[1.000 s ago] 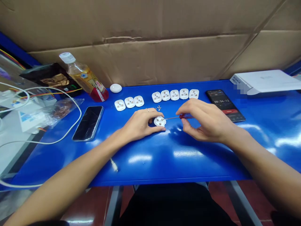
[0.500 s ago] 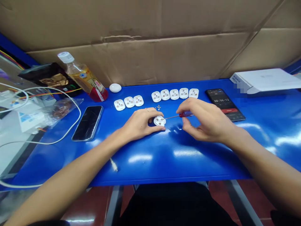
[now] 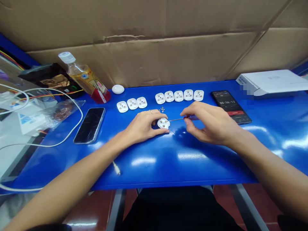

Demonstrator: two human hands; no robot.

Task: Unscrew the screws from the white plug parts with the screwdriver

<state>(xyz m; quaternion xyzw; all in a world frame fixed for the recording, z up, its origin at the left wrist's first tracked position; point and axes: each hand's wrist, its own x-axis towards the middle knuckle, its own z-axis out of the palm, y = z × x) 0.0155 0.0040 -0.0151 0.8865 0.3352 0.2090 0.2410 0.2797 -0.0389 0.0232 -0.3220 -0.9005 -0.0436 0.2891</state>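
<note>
My left hand point(image 3: 146, 126) grips a round white plastic plug part point(image 3: 164, 125) with metal terminals, between thumb and fingers on the blue table. In my right hand point(image 3: 207, 123) is a screwdriver point(image 3: 176, 119) with a red handle, held between thumb and fingers. Its thin shaft points left and the tip meets the plug part near its upper right. Just beyond lies a small pile of tiny screws point(image 3: 162, 109). Further back, several similar white plug parts point(image 3: 178, 96) stand in a row, and three more point(image 3: 132, 103) sit to their left.
At left lie a phone point(image 3: 89, 125), a bottle point(image 3: 91, 83), a white cable point(image 3: 116, 169) and plastic bags. A small white oval object point(image 3: 117, 89) rests near the cardboard wall point(image 3: 168, 61). On the right are a phone showing a timer point(image 3: 231, 107) and a white box point(image 3: 276, 81).
My right hand's fingers have shifted slightly around the screwdriver handle, so less of its red part shows. The left hand and plug part stay put. The timer has advanced one second.
</note>
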